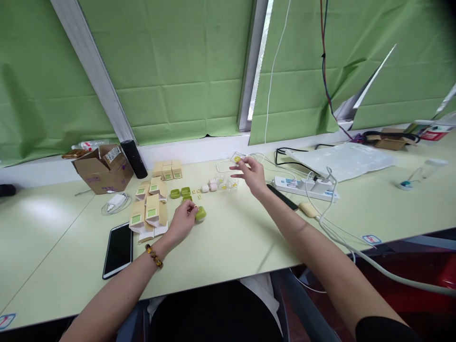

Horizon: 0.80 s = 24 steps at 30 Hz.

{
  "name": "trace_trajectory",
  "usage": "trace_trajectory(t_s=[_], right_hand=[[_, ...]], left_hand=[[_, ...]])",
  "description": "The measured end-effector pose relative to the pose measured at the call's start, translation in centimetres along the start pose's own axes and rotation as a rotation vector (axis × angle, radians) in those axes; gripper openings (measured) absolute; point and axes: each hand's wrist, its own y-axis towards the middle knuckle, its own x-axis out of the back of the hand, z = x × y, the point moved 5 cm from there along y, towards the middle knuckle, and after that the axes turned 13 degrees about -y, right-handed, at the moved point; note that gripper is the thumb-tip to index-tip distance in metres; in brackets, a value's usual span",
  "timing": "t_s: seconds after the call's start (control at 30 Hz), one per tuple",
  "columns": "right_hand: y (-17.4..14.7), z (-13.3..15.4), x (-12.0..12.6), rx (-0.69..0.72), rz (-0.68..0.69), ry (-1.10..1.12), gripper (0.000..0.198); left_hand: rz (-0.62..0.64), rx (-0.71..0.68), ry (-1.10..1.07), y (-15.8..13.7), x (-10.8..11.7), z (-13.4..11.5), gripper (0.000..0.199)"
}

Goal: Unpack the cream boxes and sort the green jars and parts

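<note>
The left hand [183, 219] has its thumb and fingers closed around a small rounded green container [201, 213], held low over the near part of the table. The right hand [252, 175], raised farther forward, appears to pinch a small clear piece with yellow in it [237, 160] at its fingertips, the other fingers spread; its exact form is too small to tell. Just beyond the left hand are open green trays [175, 194], small yellow pieces [199, 196] and pale pink-white cylinders [205, 188], with clear cases [223, 186] between those cylinders and the right hand. The step in hand looks like handling two small parts at once, one per hand; I judge that the next move calls for a light fingertip grip on the right and a steady hold on the left. Farther left stand small kraft boxes [153, 209] with green squares, beside a smartphone [118, 249]; to the right lies a white power strip [302, 188].
</note>
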Motion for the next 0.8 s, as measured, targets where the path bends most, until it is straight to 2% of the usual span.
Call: trace_trajectory(t_s=[0.1, 0.17, 0.23, 0.3, 0.57, 0.8], right_hand=[[2.8, -1.1, 0.7, 0.095, 0.021, -0.364, 0.030], [4.1, -1.6, 0.9, 0.168, 0.057, -0.720, 0.021], [5.1, -2.3, 0.6, 0.221, 0.156, -1.075, 0.030], [5.7, -3.0, 0.4, 0.226, 0.232, -1.236, 0.034], [6.8, -6.0, -1.3, 0.089, 0.482, -1.471, 0.026], [6.4, -6.2, -2.5, 0.068, 0.591, -1.544, 0.024]], left_hand=[[-0.001, 0.003, 0.011, 0.0, 0.0, -0.1, 0.018], [-0.002, 0.008, 0.015, 0.0, 0.1, -0.1, 0.018], [0.000, 0.009, 0.018, -0.1, 0.0, -0.2, 0.018], [0.000, 0.003, 0.026, -0.1, 0.0, -0.4, 0.017], [-0.001, -0.001, 0.041, 0.0, 0.0, -0.4, 0.016], [-0.008, -0.016, -0.006, -0.1, 0.1, -0.5, 0.019]])
